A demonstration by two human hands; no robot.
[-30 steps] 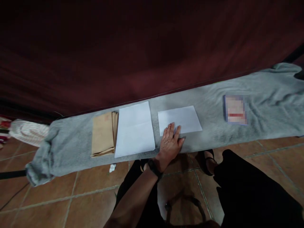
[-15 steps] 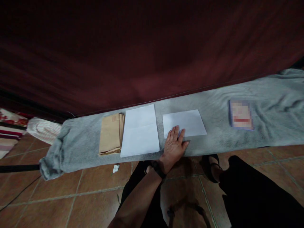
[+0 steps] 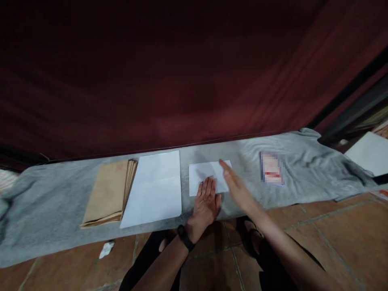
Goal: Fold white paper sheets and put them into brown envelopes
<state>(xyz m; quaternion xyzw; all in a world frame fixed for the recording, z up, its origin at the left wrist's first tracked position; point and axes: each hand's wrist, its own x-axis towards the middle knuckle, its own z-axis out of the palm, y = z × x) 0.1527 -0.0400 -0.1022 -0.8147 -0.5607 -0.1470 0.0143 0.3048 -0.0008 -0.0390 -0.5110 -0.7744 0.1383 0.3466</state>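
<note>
Pressing looks under way, unfinished: the flat left hand (image 3: 206,204), gripping nothing, rests on the paper (image 3: 201,171) midway between the counter's (image 3: 54,202) front and back edges; the right hand (image 3: 238,189), outstretched, grasps nothing.

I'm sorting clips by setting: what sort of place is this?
Probably an indoor room, perhaps in a home, though that's unsure: there's a tiled floor, a dark red fabric backdrop and a narrow surface draped in grey cloth.
</note>
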